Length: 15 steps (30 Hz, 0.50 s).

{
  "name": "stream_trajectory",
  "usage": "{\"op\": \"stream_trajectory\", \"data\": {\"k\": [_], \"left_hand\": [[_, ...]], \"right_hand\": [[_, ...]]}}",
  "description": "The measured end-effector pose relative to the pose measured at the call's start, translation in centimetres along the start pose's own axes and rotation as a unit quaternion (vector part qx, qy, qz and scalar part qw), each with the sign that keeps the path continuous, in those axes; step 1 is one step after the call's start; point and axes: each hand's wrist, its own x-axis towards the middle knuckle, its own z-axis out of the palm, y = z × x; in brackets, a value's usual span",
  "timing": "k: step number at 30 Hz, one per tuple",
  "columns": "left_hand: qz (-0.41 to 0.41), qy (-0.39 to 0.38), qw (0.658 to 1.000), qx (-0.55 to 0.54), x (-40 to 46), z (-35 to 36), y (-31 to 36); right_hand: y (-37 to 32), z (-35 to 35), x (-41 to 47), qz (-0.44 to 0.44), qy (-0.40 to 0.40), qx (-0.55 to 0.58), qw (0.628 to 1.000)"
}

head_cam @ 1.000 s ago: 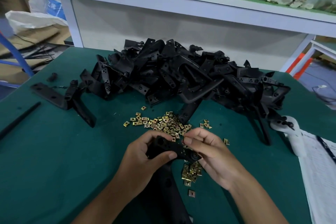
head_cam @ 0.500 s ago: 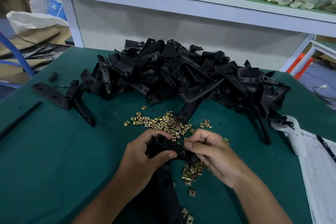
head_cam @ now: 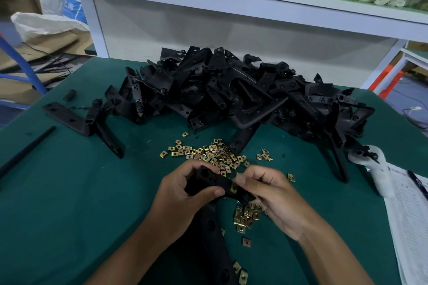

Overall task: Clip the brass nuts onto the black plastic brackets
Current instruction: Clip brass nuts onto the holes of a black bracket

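1. Where a second ago no brass showed on the held bracket (head_cam: 222, 186), a brass nut (head_cam: 234, 188) now sits against its edge near the middle, just beside the right thumb; whether it is fully seated I cannot tell.
2. Since then the right hand (head_cam: 275, 194) has come in closer over the bracket, its thumb and first fingers (head_cam: 245, 179) pinching at the nut and pressing it on, the remaining fingers curled loosely above.
3. The left hand (head_cam: 183, 194) stays wrapped round the bracket's upper end, thumb along the near face and fingers curled behind, holding it raised just above the desk (head_cam: 69, 203); the bracket's long lower leg (head_cam: 213, 233) runs down toward the person.
4. I judge this to mean the clip-on step for this bracket is underway or just finishing, so a further push, or a check of the seat, likely comes next.
5. Directly under the right hand lies a small heap of loose nuts (head_cam: 246, 216), with a few more beside the lower leg at the frame's bottom; the main scatter of nuts (head_cam: 208, 154) lies just beyond the hands.
6. Farther back, the big pile of brackets (head_cam: 231, 92) lies waiting, so most of the task appears still ahead.
7. A printed sheet (head_cam: 410, 215) lies at the desk's right edge.
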Motion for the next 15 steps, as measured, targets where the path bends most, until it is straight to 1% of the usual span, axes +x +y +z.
{"op": "stream_trajectory", "data": {"k": [2, 5, 7, 9, 10, 15], "left_hand": [[0.0, 0.014, 1.0, -0.012, 0.1, -0.1, 0.1], [0.001, 0.016, 1.0, -0.026, 0.1, -0.1, 0.1], [-0.004, 0.001, 0.999, -0.036, 0.0, 0.0, 0.1], [-0.006, -0.02, 0.999, -0.027, -0.1, 0.2, 0.1], [-0.009, -0.03, 0.999, -0.017, -0.2, 0.3, 0.1], [0.0, -0.041, 0.999, 0.03, -0.3, 0.4, 0.2]], "right_hand": [[0.1, -0.1, 0.0, 0.006, 0.002, 0.01, 1.0], [0.6, -0.9, 0.4, 0.006, -0.009, 0.019, 1.0], [0.6, -1.1, 0.6, 0.006, -0.029, 0.101, 0.994], [0.7, -1.3, 0.8, 0.022, -0.043, 0.212, 0.976], [0.8, -1.4, 1.0, 0.031, -0.043, 0.248, 0.967], [1.0, -1.8, 1.4, 0.039, -0.053, 0.335, 0.94]]}}
